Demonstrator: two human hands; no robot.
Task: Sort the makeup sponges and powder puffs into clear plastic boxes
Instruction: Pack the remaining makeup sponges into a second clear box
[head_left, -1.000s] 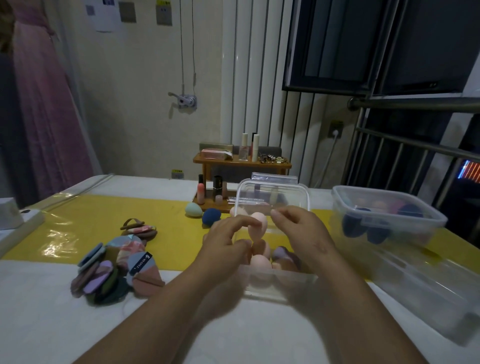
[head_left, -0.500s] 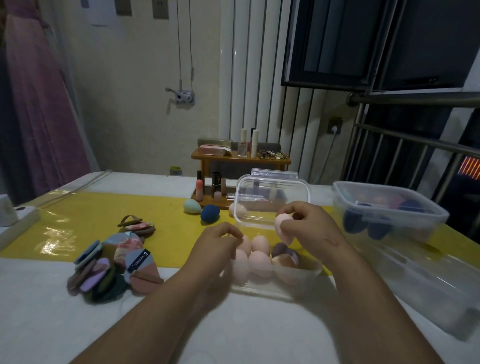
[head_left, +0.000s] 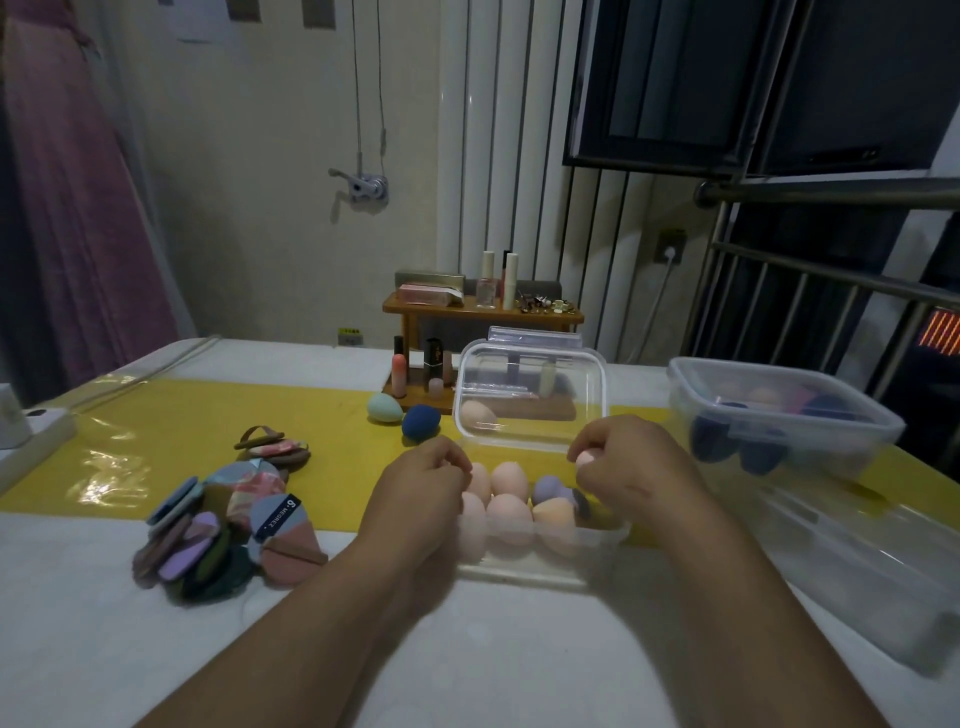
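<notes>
right hand (head_left: 631, 465) lowered | fingers pinch pink sponge (head_left: 586, 458) over box (head_left: 597, 535) | left hand (head_left: 423, 486) curled, empty

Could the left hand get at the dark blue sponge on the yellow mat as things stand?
Probably yes. The left hand looks empty and sits just in front of the dark blue sponge, with only bare yellow mat between them.

Pink sponges (head_left: 506, 512), navy sponge (head_left: 421, 422), mint sponge (head_left: 385, 407), yellow runner (head_left: 182, 441)

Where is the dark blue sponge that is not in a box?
The dark blue sponge lies on the yellow mat, left of the open box's lid, beside the mint sponge.
</notes>
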